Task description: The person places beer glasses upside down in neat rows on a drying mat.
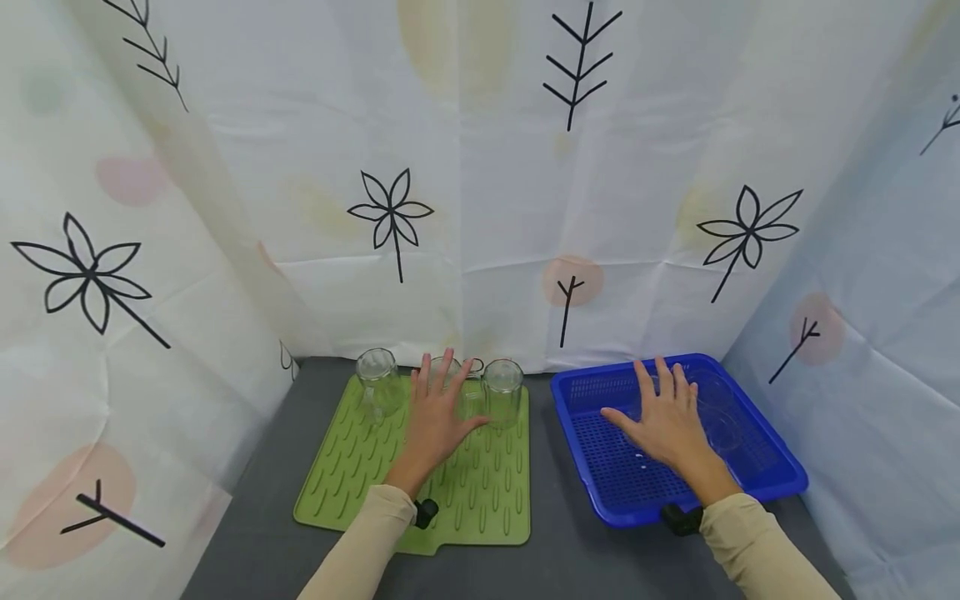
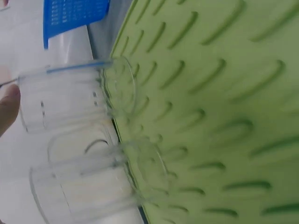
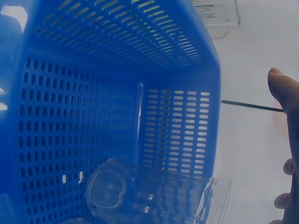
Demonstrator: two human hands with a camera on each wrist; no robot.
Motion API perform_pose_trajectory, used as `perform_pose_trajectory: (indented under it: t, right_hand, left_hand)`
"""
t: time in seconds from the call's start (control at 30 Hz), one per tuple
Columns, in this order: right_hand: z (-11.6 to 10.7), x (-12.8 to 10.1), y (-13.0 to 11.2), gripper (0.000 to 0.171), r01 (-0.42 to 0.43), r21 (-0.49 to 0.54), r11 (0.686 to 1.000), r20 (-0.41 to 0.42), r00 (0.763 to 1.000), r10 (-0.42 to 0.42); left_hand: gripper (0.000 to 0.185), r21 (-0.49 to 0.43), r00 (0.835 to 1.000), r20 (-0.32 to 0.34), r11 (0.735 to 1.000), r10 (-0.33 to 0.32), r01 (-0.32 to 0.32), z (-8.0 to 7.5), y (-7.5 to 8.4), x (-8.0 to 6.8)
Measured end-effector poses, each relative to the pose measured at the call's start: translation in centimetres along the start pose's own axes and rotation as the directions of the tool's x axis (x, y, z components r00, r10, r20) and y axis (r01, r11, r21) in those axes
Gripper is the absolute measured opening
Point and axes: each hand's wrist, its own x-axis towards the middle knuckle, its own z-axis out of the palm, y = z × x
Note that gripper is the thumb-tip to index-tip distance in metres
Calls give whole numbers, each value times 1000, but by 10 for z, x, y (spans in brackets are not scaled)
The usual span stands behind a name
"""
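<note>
Standing three glasses (image 1: 502, 392) on one mat (image 1: 480, 492); one basket (image 1: 600, 492)

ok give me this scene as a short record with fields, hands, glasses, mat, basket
left hand: open, fingers spread over the green mat, reaching toward the middle glass
right hand: open, over the blue basket
glasses on mat: three clear ones along the far edge, left glass, middle, right glass
basket contents: a clear glass lying down
surface: grey table
backdrop: white patterned curtain
</note>
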Motion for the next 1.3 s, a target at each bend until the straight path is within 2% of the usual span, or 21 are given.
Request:
perform_pose_trajectory:
  t: [0.23, 0.33, 0.47, 0.67, 0.83, 0.97, 1.07, 1.17, 1.3]
  right_hand:
    - [-1, 4, 9, 110, -30, 0, 1000, 23, 999, 30]
    - [-2, 5, 12, 110, -39, 0, 999, 33, 999, 38]
    - [0, 8, 18, 112, -57, -7, 998, 50, 997, 57]
    - [4, 11, 24, 115, -88, -10, 996, 69, 994, 88]
    - [7, 11, 29, 116, -103, 6, 995, 90, 991, 102]
    - [11, 11, 32, 116, -118, 12, 993, 106, 988, 116]
    - [14, 10, 35, 116, -115, 9, 993, 114, 987, 113]
    - [15, 10, 35, 114, -110, 6, 994, 123, 986, 109]
    - [16, 10, 33, 112, -118, -1, 993, 150, 982, 116]
  left_hand:
    - [111, 11, 997, -2, 997, -79, 79, -11, -19, -19]
    - [112, -14, 992, -3, 992, -127, 127, -16, -28, -27]
    - [115, -35, 982, -7, 981, -190, 190, -19, -41, -39]
    - [116, 11, 970, -4, 970, -242, 242, -20, -62, -56]
    - [116, 4, 949, 23, 949, -314, 314, -23, -79, -71]
    - [116, -34, 925, 37, 925, -378, 379, -23, -94, -81]
    - [114, -72, 898, 65, 896, -434, 439, -22, -107, -89]
    - [113, -77, 867, 116, 866, -484, 494, -21, -120, -96]
    - [113, -63, 818, 209, 827, -537, 559, -21, -135, -103]
